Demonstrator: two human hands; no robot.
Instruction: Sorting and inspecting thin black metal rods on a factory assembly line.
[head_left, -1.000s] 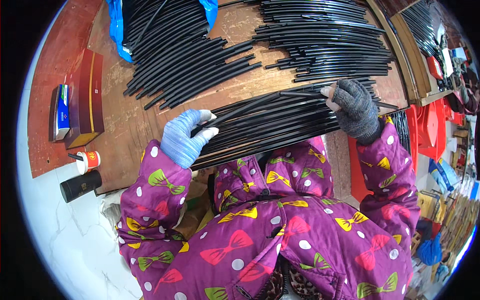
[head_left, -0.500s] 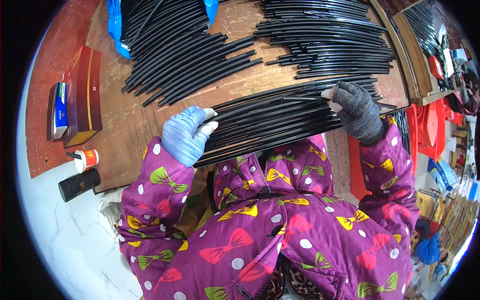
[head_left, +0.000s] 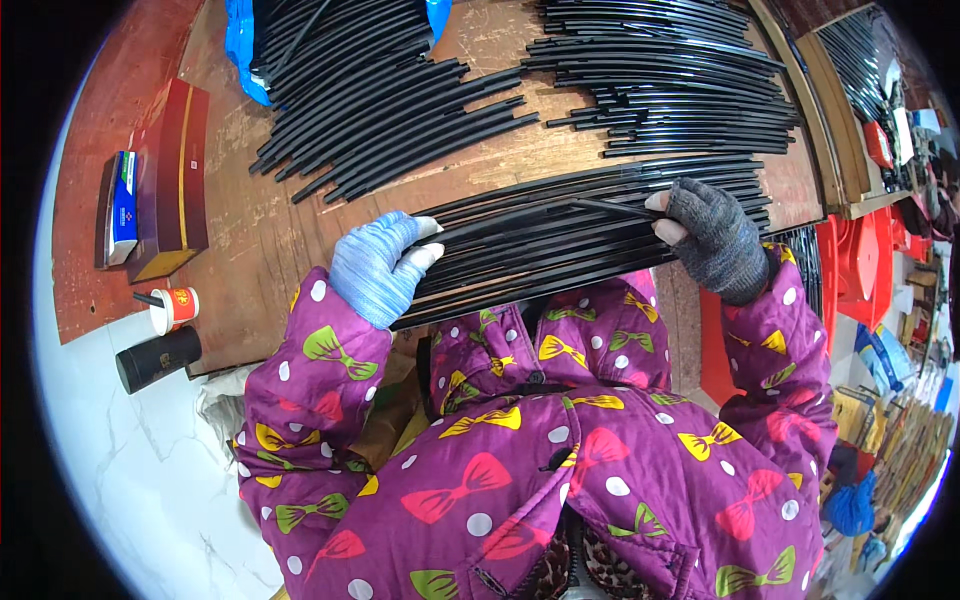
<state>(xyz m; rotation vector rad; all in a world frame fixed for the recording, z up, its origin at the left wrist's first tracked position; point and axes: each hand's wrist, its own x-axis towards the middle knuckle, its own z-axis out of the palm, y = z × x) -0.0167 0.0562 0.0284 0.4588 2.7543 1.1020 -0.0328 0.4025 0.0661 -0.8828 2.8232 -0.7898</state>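
Observation:
My left hand [head_left: 378, 268], in a light blue glove with bare or pale fingertips, pinches the left end of a black tube [head_left: 505, 227]. My right hand [head_left: 716, 242], in a dark grey glove, pinches a thinner black rod [head_left: 612, 208] at its right end. The tube and rod meet at a slight angle between my hands; whether one sits inside the other I cannot tell. Beneath them, a row of long black rods [head_left: 540, 277] lies across the table's near edge, close to my body.
Two heaps of black rods, left [head_left: 370, 130] and right [head_left: 680, 100], lie farther back on the worn wooden table [head_left: 470, 163]. A blue bag [head_left: 240, 50] borders the left heap. At left stand a dark red box [head_left: 172, 180], paper cup [head_left: 175, 310] and black cylinder [head_left: 158, 360]. Red stools [head_left: 862, 265] stand right.
My right hand has moved slightly down, tilting the thin rod's right end lower. Its left end now meets the tube from my left hand. The view has shifted slightly.

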